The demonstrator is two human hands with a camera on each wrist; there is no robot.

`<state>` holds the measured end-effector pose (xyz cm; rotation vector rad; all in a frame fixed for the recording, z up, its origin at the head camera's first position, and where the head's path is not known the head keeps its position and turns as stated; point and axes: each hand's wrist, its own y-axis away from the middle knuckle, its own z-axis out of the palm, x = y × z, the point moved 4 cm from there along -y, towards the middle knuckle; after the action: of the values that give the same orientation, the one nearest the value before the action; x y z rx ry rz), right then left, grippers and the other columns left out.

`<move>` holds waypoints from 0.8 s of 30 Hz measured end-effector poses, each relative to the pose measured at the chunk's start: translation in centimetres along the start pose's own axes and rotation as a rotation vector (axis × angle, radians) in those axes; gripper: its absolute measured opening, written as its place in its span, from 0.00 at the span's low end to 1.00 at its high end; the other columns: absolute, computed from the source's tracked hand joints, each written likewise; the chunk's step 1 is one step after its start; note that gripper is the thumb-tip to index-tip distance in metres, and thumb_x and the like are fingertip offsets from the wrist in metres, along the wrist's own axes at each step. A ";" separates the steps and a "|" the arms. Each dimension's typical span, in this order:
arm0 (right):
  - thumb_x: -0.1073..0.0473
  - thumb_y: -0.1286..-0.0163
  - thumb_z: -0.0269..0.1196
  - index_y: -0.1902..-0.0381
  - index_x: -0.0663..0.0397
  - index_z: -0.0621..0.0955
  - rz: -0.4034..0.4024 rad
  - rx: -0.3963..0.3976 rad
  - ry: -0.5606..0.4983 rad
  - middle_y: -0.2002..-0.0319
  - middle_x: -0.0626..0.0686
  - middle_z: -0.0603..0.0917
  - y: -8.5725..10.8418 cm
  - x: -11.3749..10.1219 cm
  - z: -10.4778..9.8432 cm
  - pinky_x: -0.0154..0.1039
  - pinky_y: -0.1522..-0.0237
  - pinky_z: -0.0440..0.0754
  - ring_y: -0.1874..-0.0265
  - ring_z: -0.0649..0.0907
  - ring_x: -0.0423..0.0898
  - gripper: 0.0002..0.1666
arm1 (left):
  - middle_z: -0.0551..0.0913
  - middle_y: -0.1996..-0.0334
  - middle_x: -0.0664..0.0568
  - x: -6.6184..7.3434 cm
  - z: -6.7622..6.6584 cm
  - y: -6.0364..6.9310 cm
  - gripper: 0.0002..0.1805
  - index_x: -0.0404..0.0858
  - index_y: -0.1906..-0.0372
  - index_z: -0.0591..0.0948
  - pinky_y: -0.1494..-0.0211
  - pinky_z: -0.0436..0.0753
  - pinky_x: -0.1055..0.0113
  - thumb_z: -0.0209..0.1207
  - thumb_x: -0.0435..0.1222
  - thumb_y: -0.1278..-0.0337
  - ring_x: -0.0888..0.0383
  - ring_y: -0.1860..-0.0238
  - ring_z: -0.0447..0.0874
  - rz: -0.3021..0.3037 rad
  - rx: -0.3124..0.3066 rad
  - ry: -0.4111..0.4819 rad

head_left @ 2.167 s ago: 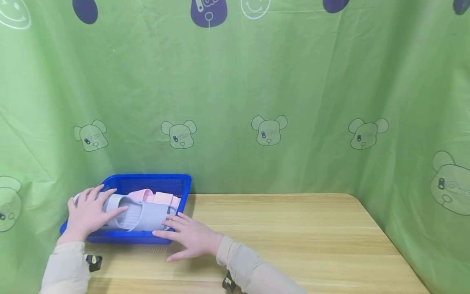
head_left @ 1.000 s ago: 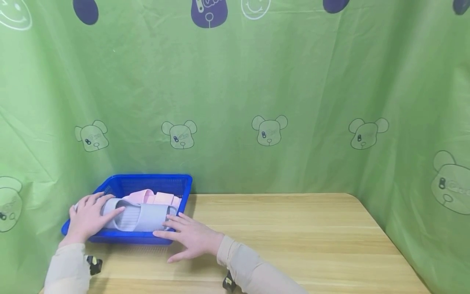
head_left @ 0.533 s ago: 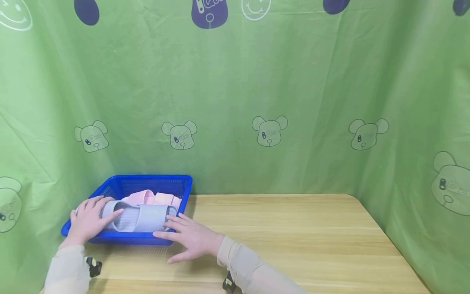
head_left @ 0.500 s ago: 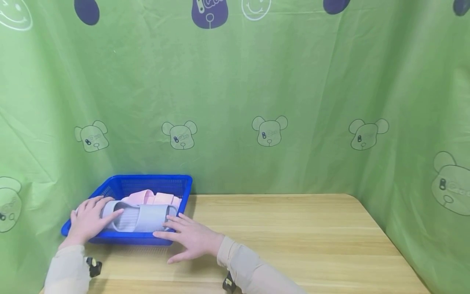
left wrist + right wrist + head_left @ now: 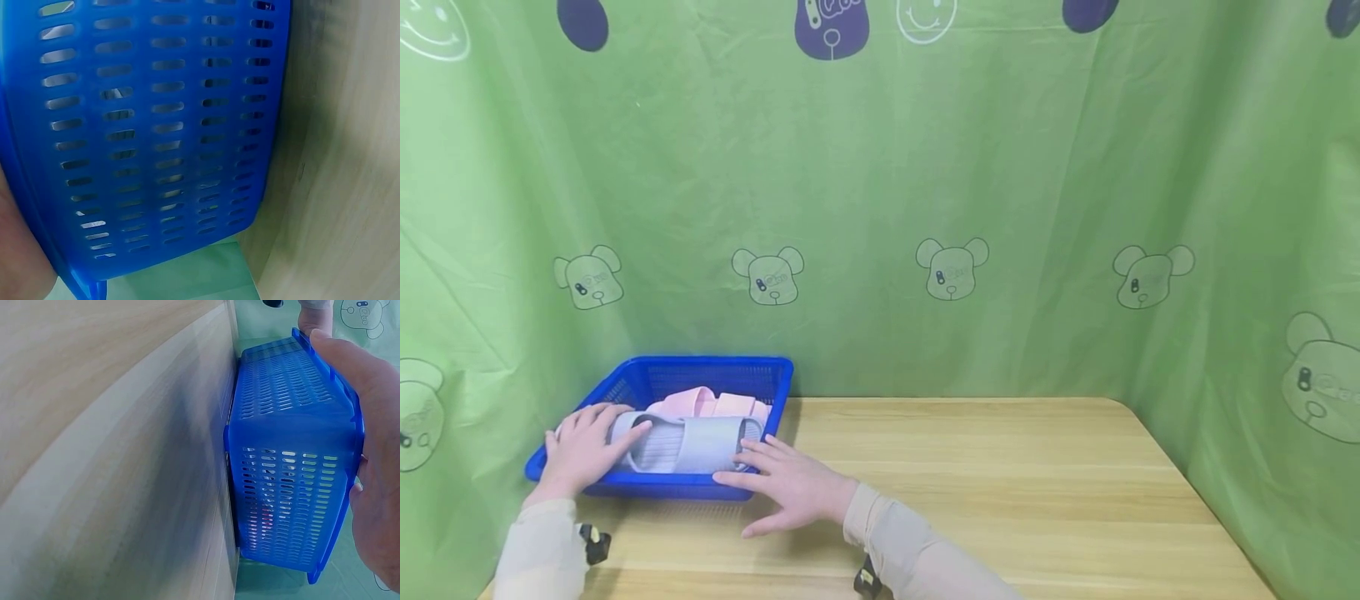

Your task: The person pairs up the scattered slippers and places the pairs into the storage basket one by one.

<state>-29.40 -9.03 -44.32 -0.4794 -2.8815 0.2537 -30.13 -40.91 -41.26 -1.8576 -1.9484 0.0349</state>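
Note:
A blue plastic basket [image 5: 715, 362] with slotted sides stands at the table's left end. Along its front lies a grey-blue slipper [image 5: 711, 443], with a pink pair of slippers [image 5: 733, 406] behind it. My left hand [image 5: 580, 450] rests over the grey slipper's left end, fingers spread and its thumb by the strap opening. At the basket's front right corner, my right hand [image 5: 793, 483] reaches over the rim, fingertips at the slipper's right end. Neither hand is curled round anything. In the left wrist view, the basket's slotted wall [image 5: 156, 125] hides most of the contents.
The wooden table [image 5: 1000, 492] extends to the right of the basket. A green curtain [image 5: 865, 192] printed with bear heads hangs behind and on both sides. Black wrist devices [image 5: 868, 577] sit under both sleeves.
The grey slipper has settled lower in the basket under my left hand, which has dropped slightly. More of the pink slippers' surroundings shows. My right hand has stayed in place.

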 end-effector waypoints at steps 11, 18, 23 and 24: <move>0.23 0.36 0.49 0.23 0.28 0.49 0.002 0.007 0.003 0.25 0.48 0.62 0.0 0.1 0.1 0.50 0.21 0.49 0.22 0.54 0.49 0.48 | 0.67 0.36 0.33 0.4 -0.3 0.1 0.36 0.43 0.38 0.73 0.45 0.49 0.16 0.48 0.66 0.39 0.24 0.37 0.55 -0.015 0.008 -0.013; 0.23 0.36 0.48 0.23 0.28 0.49 -0.001 0.007 0.013 0.25 0.48 0.62 0.0 0.2 0.1 0.50 0.21 0.51 0.22 0.54 0.49 0.49 | 0.68 0.37 0.32 1.1 -0.8 0.4 0.36 0.42 0.39 0.75 0.44 0.49 0.17 0.49 0.65 0.39 0.25 0.37 0.55 0.004 0.052 -0.025; 0.22 0.35 0.47 0.23 0.27 0.47 0.004 -0.010 0.017 0.24 0.48 0.60 0.1 0.2 0.1 0.50 0.21 0.50 0.22 0.53 0.49 0.48 | 0.67 0.35 0.32 1.7 -0.9 0.5 0.36 0.43 0.38 0.74 0.43 0.47 0.16 0.49 0.65 0.39 0.26 0.35 0.54 0.004 0.066 -0.035; 0.22 0.35 0.46 0.23 0.27 0.47 0.005 -0.010 0.015 0.24 0.48 0.59 0.1 0.2 0.0 0.50 0.21 0.50 0.22 0.53 0.49 0.48 | 0.66 0.35 0.32 1.8 -1.0 0.5 0.36 0.43 0.38 0.74 0.43 0.47 0.17 0.50 0.65 0.39 0.26 0.35 0.54 0.006 0.071 -0.036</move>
<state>-29.54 -8.88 -44.34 -0.4884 -2.8687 0.2351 -29.33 -39.45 -39.98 -1.8285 -1.9403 0.1393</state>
